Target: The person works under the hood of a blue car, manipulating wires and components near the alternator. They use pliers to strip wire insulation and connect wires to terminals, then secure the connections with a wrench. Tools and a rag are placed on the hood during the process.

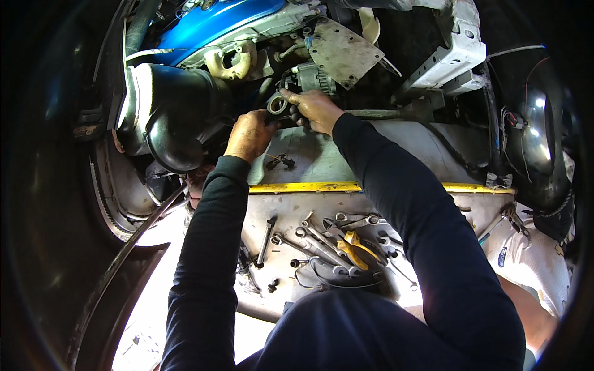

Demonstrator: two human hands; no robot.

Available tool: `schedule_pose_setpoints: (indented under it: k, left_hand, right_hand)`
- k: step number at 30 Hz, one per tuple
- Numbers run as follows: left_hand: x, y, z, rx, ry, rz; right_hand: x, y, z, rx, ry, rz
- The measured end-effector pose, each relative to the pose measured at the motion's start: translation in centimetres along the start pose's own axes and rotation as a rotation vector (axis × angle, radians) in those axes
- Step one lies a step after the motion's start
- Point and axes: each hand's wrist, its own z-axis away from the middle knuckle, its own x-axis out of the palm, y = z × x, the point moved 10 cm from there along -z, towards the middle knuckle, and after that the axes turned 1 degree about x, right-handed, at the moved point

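Forearms in dark fabric sleeves extend forward from the lower edge and converge at the wrists. The right hand, back upward, has its thumb and fingers closed on the right side of a round grey metal ring. The left hand, fingers curled, is at the ring's lower left (its grip cannot be determined). The ring, dark-edged with a pale inner face, is near a finned grey metal housing.

Yel-handled pliers, misc. wrenches on grey pnl w/ yel. strip along edge
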Motion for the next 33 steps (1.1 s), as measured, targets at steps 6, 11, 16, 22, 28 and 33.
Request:
schedule_pose_setpoints:
  k: [6,11,16,22,28,33]
  left_hand:
    - [-1.4,-0.2,-0.8,-0.014,0.103,-0.148]
    - [-1.7,1.3,-1.6,0.119,0.138,-0.279]
    - [-0.9,2.7,-3.5,0.248,0.085,-0.093]
    - [0.0,-0.3,-7.5,0.169,0.040,-0.208]
    - [2.2,-4.4,-7.9,-0.047,-0.105,0.012]
    - [0.9,-4.2,-6.7,-0.148,-0.076,0.195]
  right_hand:
    - [1.0,-0.1,-0.5,0.022,-0.089,-0.139]
    - [-0.1,-0.6,-1.0,-0.066,0.007,-0.003]
    - [-1.1,0.8,-3.6,-0.082,0.008,0.032]
    - [-0.4,-2.6,-3.8,-0.572,-0.007,0.553]
    - [1.7,-2.9,-1.4,-0.306,0.067,1.046]
    - [3.6,-3.3,0.7,-0.364,-0.102,1.135]
